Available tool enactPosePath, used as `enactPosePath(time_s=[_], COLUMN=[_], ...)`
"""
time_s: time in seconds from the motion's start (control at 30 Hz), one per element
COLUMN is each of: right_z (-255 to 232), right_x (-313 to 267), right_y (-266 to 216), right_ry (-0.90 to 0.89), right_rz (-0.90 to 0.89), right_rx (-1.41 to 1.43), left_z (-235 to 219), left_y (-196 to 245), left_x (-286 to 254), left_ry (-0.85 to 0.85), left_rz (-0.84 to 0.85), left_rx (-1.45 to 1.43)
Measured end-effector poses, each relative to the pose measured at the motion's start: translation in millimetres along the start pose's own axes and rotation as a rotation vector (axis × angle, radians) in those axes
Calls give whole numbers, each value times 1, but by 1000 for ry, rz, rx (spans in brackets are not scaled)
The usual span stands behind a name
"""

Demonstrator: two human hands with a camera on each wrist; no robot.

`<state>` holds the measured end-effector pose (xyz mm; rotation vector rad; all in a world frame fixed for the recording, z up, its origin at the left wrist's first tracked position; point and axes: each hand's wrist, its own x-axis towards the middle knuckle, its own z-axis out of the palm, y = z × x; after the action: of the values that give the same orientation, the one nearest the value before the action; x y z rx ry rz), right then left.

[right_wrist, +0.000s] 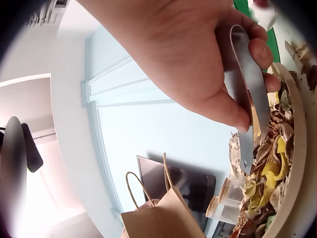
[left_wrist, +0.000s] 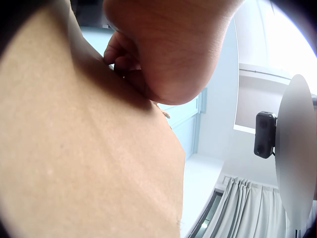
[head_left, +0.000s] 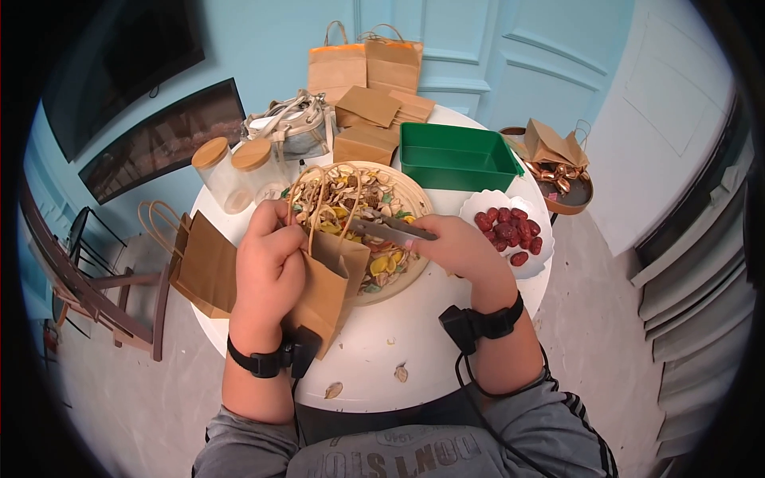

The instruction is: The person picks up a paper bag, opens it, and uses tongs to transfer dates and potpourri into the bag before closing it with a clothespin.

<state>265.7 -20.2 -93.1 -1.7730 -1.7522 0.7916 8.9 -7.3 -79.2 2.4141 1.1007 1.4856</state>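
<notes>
My left hand [head_left: 271, 253] grips the top edge of a brown paper bag [head_left: 323, 291] with twisted handles, at the near left of a round tray [head_left: 412, 277]. In the left wrist view the bag's side [left_wrist: 89, 148] fills much of the picture, and the curled fingers are partly hidden behind the palm. Metal tongs [head_left: 384, 231] are held in my right hand [head_left: 460, 245], their tips over the tray close to the bag's mouth. Dried petals, yellow pieces and pine cones [head_left: 351, 199] fill the tray. The bag's inside is hidden.
Dried red dates [head_left: 510, 231] lie in a white scalloped dish [head_left: 535, 267] at right. Behind stand a green bin [head_left: 458, 159], more paper bags [head_left: 337, 70] and a handbag [head_left: 299, 131]. Jars with wooden lids [head_left: 211, 151] and another paper bag [head_left: 205, 267] stand left.
</notes>
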Motion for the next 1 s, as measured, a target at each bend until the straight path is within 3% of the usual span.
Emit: enactPosePath(time_s=[0.1, 0.17, 0.47, 1.0], right_z=[3, 11, 14, 14], right_x=[1, 7, 8, 9], right_y=[3, 14, 12, 11], right_ry=[-31, 98, 187, 343], right_rz=[23, -114, -112, -156], right_rx=[-86, -196, -307, -116], left_z=[0, 0, 1, 1], left_y=[0, 1, 0, 0], left_x=[0, 0, 0, 0], left_ry=[-4, -3, 7, 6], left_rz=[4, 3, 8, 8], left_rx=[3, -1, -9, -32])
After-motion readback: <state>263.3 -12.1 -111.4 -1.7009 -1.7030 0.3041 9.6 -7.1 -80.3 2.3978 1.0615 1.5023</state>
